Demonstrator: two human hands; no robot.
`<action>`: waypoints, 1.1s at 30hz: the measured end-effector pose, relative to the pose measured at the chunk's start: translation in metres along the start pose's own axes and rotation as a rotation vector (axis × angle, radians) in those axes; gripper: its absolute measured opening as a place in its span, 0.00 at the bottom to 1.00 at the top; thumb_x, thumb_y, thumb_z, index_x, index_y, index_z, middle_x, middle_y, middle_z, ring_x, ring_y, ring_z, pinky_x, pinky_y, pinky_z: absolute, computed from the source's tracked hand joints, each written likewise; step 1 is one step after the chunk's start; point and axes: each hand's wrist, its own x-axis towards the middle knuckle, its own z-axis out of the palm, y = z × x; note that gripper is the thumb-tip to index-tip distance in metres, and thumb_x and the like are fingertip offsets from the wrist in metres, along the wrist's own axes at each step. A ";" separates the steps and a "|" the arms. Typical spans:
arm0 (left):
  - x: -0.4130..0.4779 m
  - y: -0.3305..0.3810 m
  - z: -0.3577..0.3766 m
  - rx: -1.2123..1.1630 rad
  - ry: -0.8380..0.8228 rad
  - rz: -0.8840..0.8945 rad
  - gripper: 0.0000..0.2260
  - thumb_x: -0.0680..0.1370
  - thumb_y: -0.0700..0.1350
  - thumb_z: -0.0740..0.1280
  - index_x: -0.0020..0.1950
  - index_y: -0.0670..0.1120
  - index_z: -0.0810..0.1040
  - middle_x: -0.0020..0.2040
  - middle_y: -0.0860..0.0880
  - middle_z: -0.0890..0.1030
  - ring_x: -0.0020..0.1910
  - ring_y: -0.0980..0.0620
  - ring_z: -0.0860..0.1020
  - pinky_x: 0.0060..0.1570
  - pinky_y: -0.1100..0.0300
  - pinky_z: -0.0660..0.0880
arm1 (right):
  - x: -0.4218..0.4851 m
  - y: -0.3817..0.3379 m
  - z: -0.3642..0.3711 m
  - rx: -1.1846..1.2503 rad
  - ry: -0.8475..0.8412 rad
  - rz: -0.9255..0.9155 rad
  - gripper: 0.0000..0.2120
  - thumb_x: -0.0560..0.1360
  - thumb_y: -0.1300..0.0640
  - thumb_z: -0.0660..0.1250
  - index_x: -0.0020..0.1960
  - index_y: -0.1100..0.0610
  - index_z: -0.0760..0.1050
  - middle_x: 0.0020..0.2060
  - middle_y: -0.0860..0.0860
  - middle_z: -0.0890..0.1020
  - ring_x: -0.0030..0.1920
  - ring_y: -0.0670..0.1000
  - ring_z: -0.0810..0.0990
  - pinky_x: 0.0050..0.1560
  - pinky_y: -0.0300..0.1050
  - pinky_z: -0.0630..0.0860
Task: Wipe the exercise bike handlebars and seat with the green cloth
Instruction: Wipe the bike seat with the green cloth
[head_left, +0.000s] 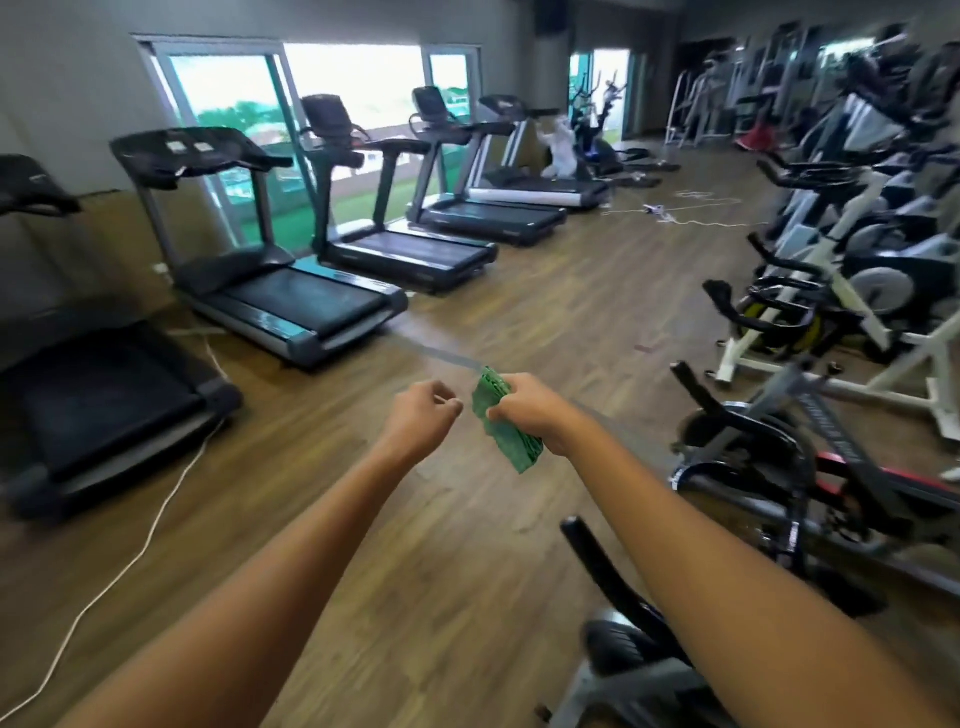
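Note:
My right hand (530, 410) grips a folded green cloth (501, 423) out in front of me, above the wooden floor. My left hand (423, 413) is just left of the cloth with its fingers curled, holding nothing and not touching it. A black exercise bike (769, 467) with a red-trimmed frame stands to the right of my hands. Another bike's black handlebar (608, 571) pokes up under my right forearm at the bottom. No seat shows plainly.
A row of treadmills (291, 291) lines the windows on the left. Several more exercise bikes (841, 270) stand along the right. A white cable (130, 561) runs over the floor at lower left, and more cords (691, 221) lie far off. A person in white (563, 148) crouches by the far treadmill.

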 end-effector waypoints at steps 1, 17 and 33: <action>0.006 -0.010 -0.011 -0.001 0.006 -0.006 0.12 0.80 0.44 0.66 0.60 0.42 0.81 0.57 0.42 0.83 0.55 0.47 0.80 0.46 0.63 0.69 | 0.010 -0.006 0.012 0.011 0.000 0.004 0.14 0.75 0.73 0.59 0.60 0.70 0.74 0.47 0.62 0.78 0.48 0.59 0.78 0.49 0.53 0.76; 0.252 -0.057 -0.038 0.045 -0.017 0.036 0.09 0.78 0.47 0.67 0.56 0.46 0.82 0.55 0.46 0.84 0.56 0.47 0.80 0.58 0.54 0.77 | 0.260 -0.042 0.009 0.059 0.099 -0.021 0.14 0.77 0.72 0.58 0.60 0.70 0.74 0.47 0.61 0.77 0.46 0.57 0.77 0.43 0.47 0.74; 0.586 0.101 0.105 0.006 -0.346 0.331 0.12 0.79 0.48 0.65 0.60 0.47 0.81 0.57 0.45 0.83 0.58 0.46 0.80 0.58 0.55 0.75 | 0.482 -0.008 -0.231 0.099 0.608 0.160 0.10 0.74 0.69 0.65 0.43 0.56 0.77 0.47 0.63 0.83 0.51 0.64 0.83 0.56 0.62 0.78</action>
